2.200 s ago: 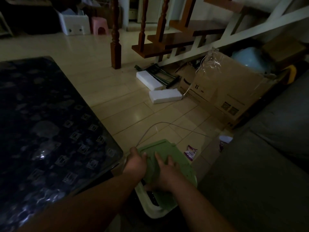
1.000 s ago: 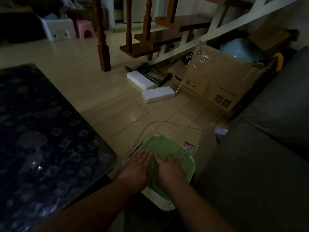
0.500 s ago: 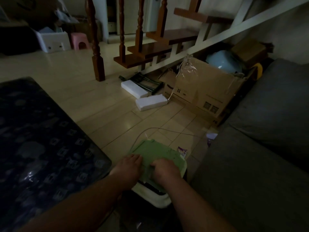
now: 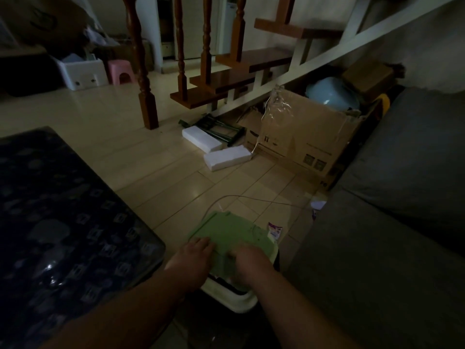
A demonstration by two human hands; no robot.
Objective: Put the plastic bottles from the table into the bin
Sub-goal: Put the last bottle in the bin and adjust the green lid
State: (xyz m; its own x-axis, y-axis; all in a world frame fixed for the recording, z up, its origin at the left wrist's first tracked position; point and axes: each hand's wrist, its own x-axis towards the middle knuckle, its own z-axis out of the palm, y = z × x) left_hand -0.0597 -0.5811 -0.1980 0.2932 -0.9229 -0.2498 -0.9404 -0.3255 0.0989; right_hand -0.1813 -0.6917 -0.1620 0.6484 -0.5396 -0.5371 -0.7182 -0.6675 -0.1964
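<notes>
A small bin with a white rim [image 4: 234, 302] stands on the floor between the dark table [image 4: 63, 222] and the sofa. Its green lid [image 4: 234, 233] lies over the opening, with a dark gap showing at the near edge. My left hand [image 4: 193, 255] rests flat on the lid's near left part. My right hand [image 4: 249, 260] presses on the lid's near right part, fingers curled. No plastic bottles are visible on the table or in the bin's gap.
A grey sofa [image 4: 390, 235] fills the right side. A large cardboard box [image 4: 302, 137], white foam blocks [image 4: 226, 157] and a wooden staircase [image 4: 226, 66] stand beyond. A thin cable [image 4: 251, 197] and a small wrapper [image 4: 274, 230] lie on the tiled floor.
The view has tilted up and pulled back, so the bin sits lower in frame. Both hands stay on the green lid; my right fingers have curled and the lid sits lower.
</notes>
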